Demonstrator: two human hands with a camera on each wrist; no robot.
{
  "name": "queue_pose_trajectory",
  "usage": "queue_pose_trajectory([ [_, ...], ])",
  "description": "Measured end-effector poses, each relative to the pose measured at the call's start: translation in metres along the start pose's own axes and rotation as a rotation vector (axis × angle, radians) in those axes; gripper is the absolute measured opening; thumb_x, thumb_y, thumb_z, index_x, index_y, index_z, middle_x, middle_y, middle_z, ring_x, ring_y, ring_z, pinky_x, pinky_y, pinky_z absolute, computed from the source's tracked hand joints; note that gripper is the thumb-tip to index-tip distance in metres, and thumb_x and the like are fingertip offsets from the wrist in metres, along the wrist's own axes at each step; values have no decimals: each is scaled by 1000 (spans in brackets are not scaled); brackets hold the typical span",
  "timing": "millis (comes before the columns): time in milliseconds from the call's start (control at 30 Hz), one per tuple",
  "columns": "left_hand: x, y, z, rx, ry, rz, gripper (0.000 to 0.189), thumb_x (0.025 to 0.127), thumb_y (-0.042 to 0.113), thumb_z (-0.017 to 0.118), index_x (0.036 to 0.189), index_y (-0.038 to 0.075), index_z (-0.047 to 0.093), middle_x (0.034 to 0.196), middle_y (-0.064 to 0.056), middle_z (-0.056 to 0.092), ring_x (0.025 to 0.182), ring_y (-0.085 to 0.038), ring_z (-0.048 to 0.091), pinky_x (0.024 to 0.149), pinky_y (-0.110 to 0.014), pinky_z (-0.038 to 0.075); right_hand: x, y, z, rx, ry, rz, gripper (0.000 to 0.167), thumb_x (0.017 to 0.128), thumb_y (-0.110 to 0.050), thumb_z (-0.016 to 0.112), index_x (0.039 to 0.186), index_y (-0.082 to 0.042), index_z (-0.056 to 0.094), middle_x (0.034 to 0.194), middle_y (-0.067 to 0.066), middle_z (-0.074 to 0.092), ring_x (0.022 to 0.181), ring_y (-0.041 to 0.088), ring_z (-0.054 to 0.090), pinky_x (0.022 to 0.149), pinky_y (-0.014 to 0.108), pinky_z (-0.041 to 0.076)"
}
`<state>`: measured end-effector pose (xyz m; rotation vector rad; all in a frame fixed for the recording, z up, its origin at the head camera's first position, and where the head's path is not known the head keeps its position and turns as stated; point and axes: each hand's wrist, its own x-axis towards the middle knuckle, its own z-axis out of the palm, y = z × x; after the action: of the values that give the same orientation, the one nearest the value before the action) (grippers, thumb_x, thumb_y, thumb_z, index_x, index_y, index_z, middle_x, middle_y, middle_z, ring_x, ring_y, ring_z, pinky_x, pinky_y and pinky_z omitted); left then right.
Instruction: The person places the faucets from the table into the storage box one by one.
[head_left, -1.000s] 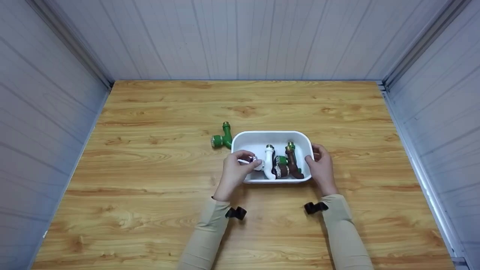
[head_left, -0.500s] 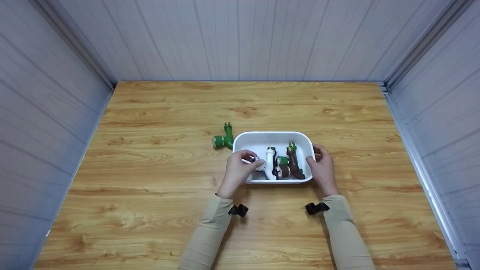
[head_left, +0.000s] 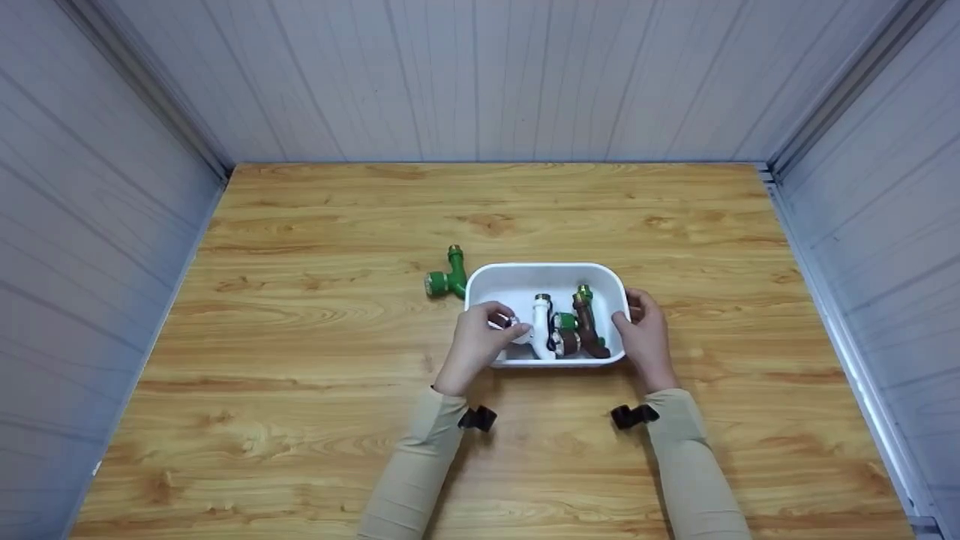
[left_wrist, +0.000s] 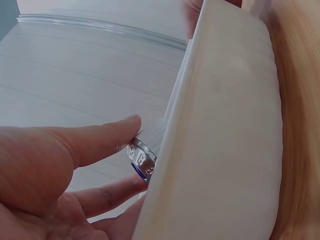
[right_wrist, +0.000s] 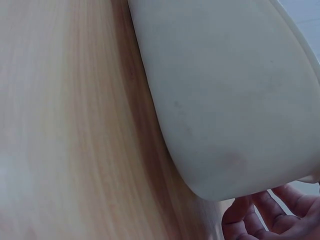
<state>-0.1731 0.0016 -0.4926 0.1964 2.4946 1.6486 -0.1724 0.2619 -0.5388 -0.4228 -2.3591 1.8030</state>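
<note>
A white plastic bin (head_left: 547,265) on the table holds several taps. Its left end has a white tap (head_left: 540,322) with a brass-coloured threaded end. My left hand (head_left: 474,339) reaches over the left rim and pinches this tap's handle between thumb and fingers; the handle's silver band (left_wrist: 142,159) shows in the left wrist view. My right hand (head_left: 646,339) grips the bin's right rim, thumb inside and fingers outside. A brown tap (head_left: 587,324) lies at the bin's right side, partly over a green tap (head_left: 566,322).
Just outside the bin's left rim another green tap (head_left: 453,279) lies on the wooden table (head_left: 300,337); the bin hides its spout end. Panelled walls (head_left: 472,82) enclose the table at the back and both sides.
The left hand has shifted slightly right with the white tap's handle, whose silver band shows at a slightly different angle. The right hand has stayed on the rim.
</note>
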Motion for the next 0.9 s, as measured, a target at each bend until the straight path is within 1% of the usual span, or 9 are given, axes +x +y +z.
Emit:
queue_pose_trajectory([
  [67,0,1,0,-5,-5,-6,22,78,15,80,86,-1,67,76,-8,64,72,-21,61,60,-24,52,0,0,0,-2,2,4,41,85,6,54,125,5,54,113,22,58,96,27,57,69,20,52],
  [133,0,0,-1,-5,-6,1,22,78,15,80,85,-1,66,76,-8,64,72,-21,62,60,-25,52,1,1,0,-7,3,11,41,85,5,54,125,5,54,114,21,58,96,26,56,69,20,52],
  [333,0,-1,-1,0,-12,-2,20,79,15,79,84,1,66,76,-7,64,74,-22,61,63,-26,51,1,1,0,-2,0,30,41,85,6,54,126,4,54,115,20,58,96,26,55,71,21,52],
  [467,0,0,-3,2,-21,-31,20,85,21,73,85,2,67,75,-6,63,73,-22,61,63,-26,50,0,0,0,-9,-1,34,41,86,5,54,127,4,53,116,20,57,98,26,55,73,23,52],
  [567,1,2,-4,-21,-32,-87,32,93,32,62,85,1,68,75,-7,62,71,-22,60,63,-27,51,0,-1,0,-11,-2,42,41,86,4,54,127,4,53,117,19,57,99,27,55,75,25,52],
  [667,1,3,-7,-135,-62,-185,49,99,42,48,90,-2,66,80,-10,62,71,-22,62,67,-32,57,0,-1,-1,-21,-6,55,41,87,4,54,128,3,51,118,19,56,101,27,54,78,27,52],
  [733,2,3,-8,-213,-77,-238,55,101,45,41,94,-5,64,85,-12,61,73,-23,63,69,-36,58,-1,-1,-1,-23,-7,59,41,87,4,54,128,3,51,119,19,56,101,26,54,78,26,51],
  [800,2,3,-10,-287,-93,-279,57,102,45,38,100,-7,62,91,-15,61,75,-26,66,70,-40,59,0,-1,-1,-22,-5,53,41,87,4,54,128,4,51,118,20,56,101,26,55,77,25,51],
  [900,2,5,-12,-320,-104,-299,59,102,46,37,104,-8,60,95,-17,61,79,-30,66,70,-40,59,0,-1,0,-11,1,35,40,86,5,54,126,6,52,116,21,57,98,26,56,73,23,51],
])
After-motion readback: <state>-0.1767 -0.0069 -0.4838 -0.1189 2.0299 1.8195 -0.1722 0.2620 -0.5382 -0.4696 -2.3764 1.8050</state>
